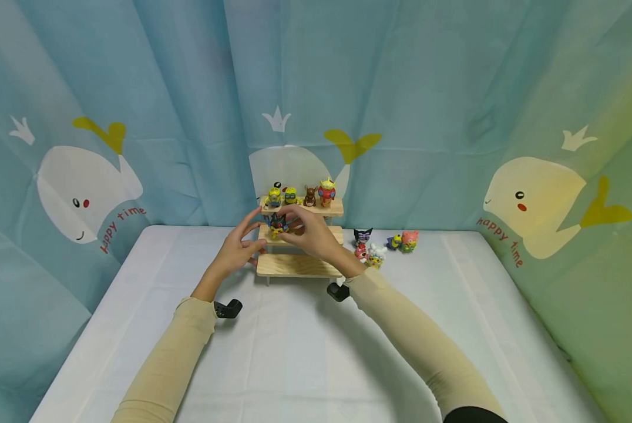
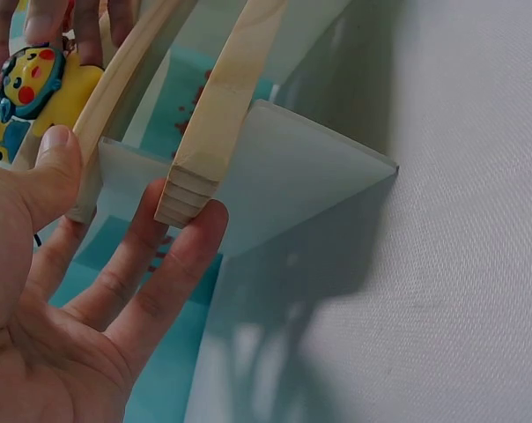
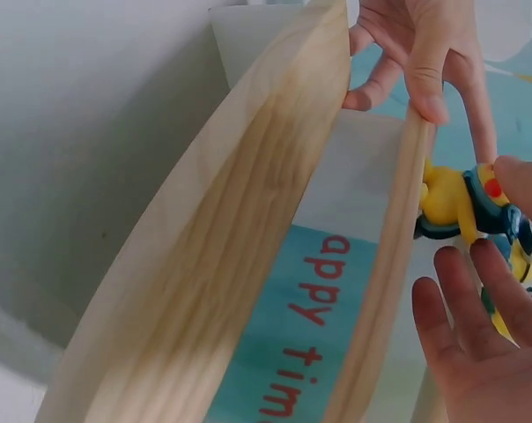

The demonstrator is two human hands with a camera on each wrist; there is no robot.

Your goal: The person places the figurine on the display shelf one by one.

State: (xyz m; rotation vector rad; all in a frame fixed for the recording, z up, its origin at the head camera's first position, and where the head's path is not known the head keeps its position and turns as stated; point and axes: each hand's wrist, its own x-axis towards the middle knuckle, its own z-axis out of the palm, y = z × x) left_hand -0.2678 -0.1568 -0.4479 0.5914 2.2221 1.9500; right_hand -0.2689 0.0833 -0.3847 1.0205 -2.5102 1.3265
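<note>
A three-tier wooden display shelf (image 1: 299,265) stands at the back of the table. My left hand (image 1: 235,249) grips its left end, the thumb on the middle board (image 2: 129,110) and other fingers against the end of the bottom board (image 2: 217,115). On the left of the middle tier is a yellow Pikachu figurine (image 2: 81,84) with red cheeks and a dark blue hood. My right hand (image 1: 316,232) pinches this figurine between thumb and fingers. Whether its base bears on the board is hard to tell. The right hand covers part of the middle tier.
Along the top tier stand two Minion figurines (image 1: 275,197), a brown figurine (image 1: 310,197) and a green-headed alien figurine (image 1: 326,192). Right of the shelf are a black-eared figurine (image 1: 362,236), a white-topped one (image 1: 376,255) and a pink one (image 1: 409,239). A curtain (image 1: 427,88) hangs behind.
</note>
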